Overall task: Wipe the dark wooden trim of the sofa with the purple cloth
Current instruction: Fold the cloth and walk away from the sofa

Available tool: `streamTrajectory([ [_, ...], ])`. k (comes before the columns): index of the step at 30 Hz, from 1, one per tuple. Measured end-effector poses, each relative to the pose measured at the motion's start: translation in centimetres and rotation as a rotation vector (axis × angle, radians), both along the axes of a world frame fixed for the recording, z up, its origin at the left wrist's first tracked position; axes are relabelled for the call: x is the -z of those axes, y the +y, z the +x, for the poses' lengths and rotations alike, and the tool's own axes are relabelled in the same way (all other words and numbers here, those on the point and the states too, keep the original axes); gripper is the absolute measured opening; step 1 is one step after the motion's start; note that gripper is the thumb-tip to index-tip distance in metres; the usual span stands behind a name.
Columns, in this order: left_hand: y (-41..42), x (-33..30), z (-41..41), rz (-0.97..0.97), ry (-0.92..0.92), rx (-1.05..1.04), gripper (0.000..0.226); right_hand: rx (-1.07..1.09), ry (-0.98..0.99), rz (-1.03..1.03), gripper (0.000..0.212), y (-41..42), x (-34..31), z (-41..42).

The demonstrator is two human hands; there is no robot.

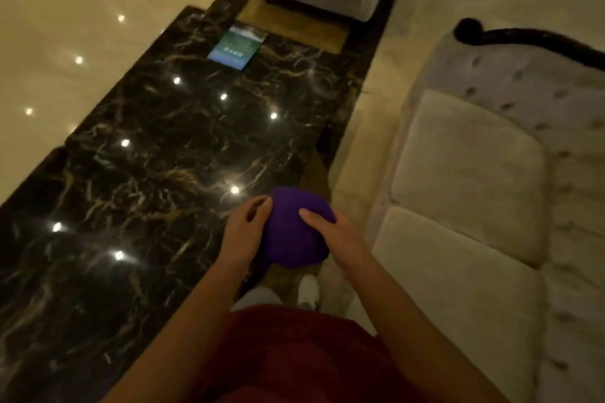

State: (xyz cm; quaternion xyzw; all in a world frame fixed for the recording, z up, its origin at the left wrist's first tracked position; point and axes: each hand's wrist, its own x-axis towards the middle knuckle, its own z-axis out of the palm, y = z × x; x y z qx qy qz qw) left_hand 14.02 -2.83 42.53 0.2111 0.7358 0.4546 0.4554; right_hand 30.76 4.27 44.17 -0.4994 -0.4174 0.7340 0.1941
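Here I see the purple cloth (294,229) bunched into a rounded bundle and held between my two hands, out in front of my red shirt (294,353). My left hand (244,227) cups the bundle's left side, fingers curled against the fabric. My right hand (330,232) closes on the right side, its thumb laid across the top of the cloth and the other fingers hidden behind it. So both hands grip the cloth, and it touches nothing else that I can make out.

To the left of my hands and beyond them runs the dark marble table (157,157), its glossy top dotted with reflected lights; the cloth hangs just past its near right edge. Far ahead of my left hand a small card or booklet (237,47) lies on that table. To the right of my right hand sits the pale tufted sofa (474,190). Its dark wooden trim (530,39) curves along the top of the backrest, well apart from the cloth, up and to the right. Below my hands a white shoe (308,289) shows on the floor.
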Motion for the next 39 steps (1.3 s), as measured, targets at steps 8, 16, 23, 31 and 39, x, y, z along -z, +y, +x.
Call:
streamTrajectory([
  [8, -2.7, 2.0, -3.6, 0.099, -0.627, -0.350, 0.053, -0.404, -0.022, -0.087, 0.035, 4.5, 2.0, -7.9],
  [16, -3.8, 4.6, -8.3, 0.170, -0.659, -0.530, 0.072, -0.593, -0.127, 0.015, 0.014, 6.4, 4.7, -14.7],
  [23, -2.4, 9.8, -14.0, 0.113, -0.666, -0.630, 0.069, -0.769, -0.219, 0.077, 0.013, 9.2, 10.2, -21.9],
  [31, -0.7, 18.5, -15.4, -0.057, -0.697, -1.002, 0.051, -1.180, -0.396, 0.226, 0.023, 11.5, 21.0, -29.2],
  [39, 0.8, 27.6, -17.1, -0.132, -0.770, -1.254, 0.046, -1.498, -0.601, -0.081, 0.025, 16.2, 30.5, -34.1],
])
